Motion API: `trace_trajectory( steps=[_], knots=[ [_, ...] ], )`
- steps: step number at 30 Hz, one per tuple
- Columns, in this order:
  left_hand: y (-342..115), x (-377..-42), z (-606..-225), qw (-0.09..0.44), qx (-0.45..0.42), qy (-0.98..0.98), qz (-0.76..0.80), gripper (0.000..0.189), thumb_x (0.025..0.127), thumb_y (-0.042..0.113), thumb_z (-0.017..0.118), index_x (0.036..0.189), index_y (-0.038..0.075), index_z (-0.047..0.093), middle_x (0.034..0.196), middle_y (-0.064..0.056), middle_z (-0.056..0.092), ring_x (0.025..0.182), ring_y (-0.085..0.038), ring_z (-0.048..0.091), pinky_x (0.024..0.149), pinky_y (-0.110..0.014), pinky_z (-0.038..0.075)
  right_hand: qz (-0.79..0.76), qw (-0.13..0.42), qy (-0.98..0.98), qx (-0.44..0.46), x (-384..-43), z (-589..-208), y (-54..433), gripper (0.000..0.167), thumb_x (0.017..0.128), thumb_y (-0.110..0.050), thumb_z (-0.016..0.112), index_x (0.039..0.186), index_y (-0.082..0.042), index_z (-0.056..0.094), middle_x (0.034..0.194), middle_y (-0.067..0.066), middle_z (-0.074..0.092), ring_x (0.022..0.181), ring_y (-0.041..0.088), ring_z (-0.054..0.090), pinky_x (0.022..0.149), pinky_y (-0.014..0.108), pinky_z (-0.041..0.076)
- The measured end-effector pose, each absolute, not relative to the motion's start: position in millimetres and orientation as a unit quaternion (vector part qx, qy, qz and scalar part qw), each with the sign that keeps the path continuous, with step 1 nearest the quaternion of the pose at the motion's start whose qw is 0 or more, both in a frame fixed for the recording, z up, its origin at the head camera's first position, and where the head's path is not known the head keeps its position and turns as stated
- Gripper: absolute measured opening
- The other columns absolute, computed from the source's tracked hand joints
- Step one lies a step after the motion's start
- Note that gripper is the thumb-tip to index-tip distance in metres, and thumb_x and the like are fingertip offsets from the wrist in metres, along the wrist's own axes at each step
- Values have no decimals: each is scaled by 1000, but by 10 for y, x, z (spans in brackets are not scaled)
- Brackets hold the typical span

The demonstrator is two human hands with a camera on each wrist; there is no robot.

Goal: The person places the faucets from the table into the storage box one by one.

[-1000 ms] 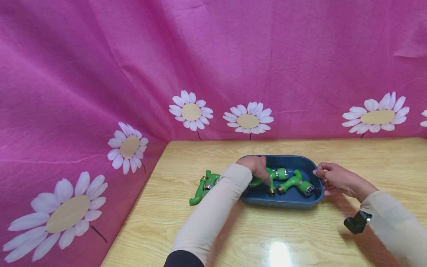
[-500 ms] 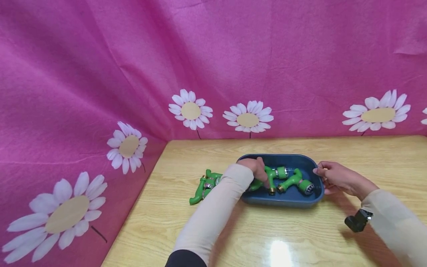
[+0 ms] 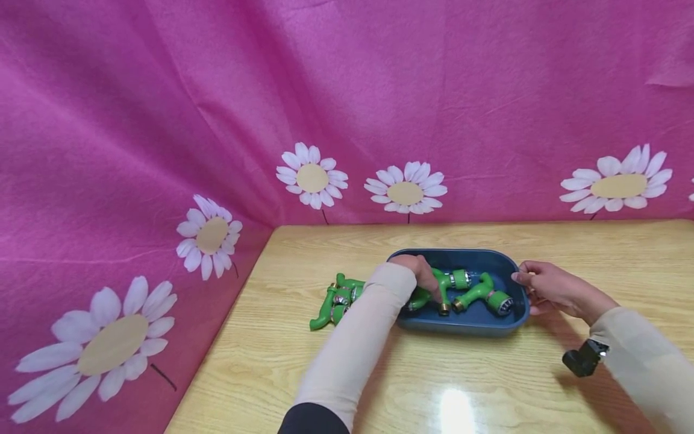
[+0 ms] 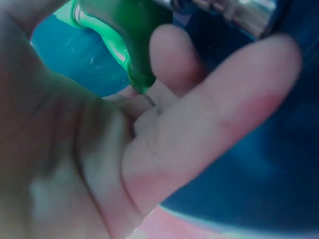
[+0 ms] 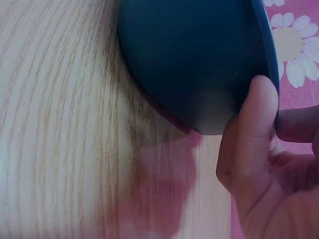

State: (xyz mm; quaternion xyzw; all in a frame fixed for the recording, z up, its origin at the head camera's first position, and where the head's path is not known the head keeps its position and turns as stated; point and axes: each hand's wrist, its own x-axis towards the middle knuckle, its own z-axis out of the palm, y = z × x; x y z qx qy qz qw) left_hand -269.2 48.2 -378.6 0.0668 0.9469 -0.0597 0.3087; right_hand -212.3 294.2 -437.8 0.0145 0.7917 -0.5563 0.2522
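A dark blue plastic basin (image 3: pixel 461 329) stands on the table with several green taps inside. Reaching in over its left end, my left hand (image 3: pixel 422 276) has its fingers curled at a green tap (image 3: pixel 419 299), mostly covered by the hand; the left wrist view shows green plastic (image 4: pixel 144 30) against the fingers. Touching that hand's side is another tap (image 3: pixel 444 290) with a brass threaded end. A further tap (image 3: pixel 479 292) lies at the right, its ribbed knob toward the basin's end. My right hand (image 3: pixel 558 289) pinches the basin's right rim between thumb and fingers.
More green taps (image 3: pixel 326 308) lie bunched on the wooden table (image 3: pixel 260 361) left of the basin, partly behind the left sleeve (image 3: pixel 352 349). A pink cloth (image 3: pixel 347 90) printed with daisies hangs behind and along the left side.
My left hand has shifted slightly right inside the basin, its fingers drawn closer together at the tap. The right hand keeps its hold on the rim.
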Motion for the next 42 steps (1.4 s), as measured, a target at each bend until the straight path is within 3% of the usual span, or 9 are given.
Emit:
trace_trajectory(
  steps=[6, 21, 28, 36, 42],
  knots=[
    [506, -2722, -3774, 328, 40, 943, -33, 67, 78, 57, 75, 133, 25, 58, 118, 9, 59, 90, -9, 54, 77, -22, 50, -557, 251, 791, 17, -2120, -4376, 2950, 18, 107, -19, 37, 95, -7, 44, 73, -2, 52, 63, 7, 60, 59, 25, 57],
    [541, -2755, -3768, 376, 18, 926, -27, 76, 81, 56, 72, 142, 21, 46, 126, 9, 55, 97, -6, 52, 84, -18, 49, -550, 256, 795, 25, -2136, -4358, 2953, 19, 107, -21, 37, 96, -8, 44, 76, -1, 51, 65, 8, 60, 60, 26, 57],
    [488, -2715, -3744, 342, -1, 939, 23, 58, 74, 43, 84, 124, 20, 65, 111, 4, 65, 85, -11, 57, 75, -23, 53, -555, 253, 792, 20, -2141, -4348, 2955, 18, 107, -19, 37, 96, -8, 46, 75, -1, 50, 65, 8, 60, 59, 25, 57],
    [504, -2691, -3722, 336, -14, 942, -4, 69, 73, 44, 85, 132, 20, 59, 118, 6, 61, 93, -10, 56, 84, -21, 53, -563, 255, 786, 24, -2132, -4338, 2930, 17, 106, -17, 36, 95, -8, 45, 74, -2, 51, 64, 7, 61, 59, 24, 57],
    [538, -2617, -3733, 302, -24, 953, 1, 62, 71, 37, 88, 124, 17, 65, 115, 5, 64, 91, -10, 55, 87, -21, 53, -561, 256, 787, 25, -2124, -4350, 2934, 17, 106, -17, 37, 93, -9, 45, 73, -2, 50, 63, 7, 61, 59, 24, 56]
  ],
)
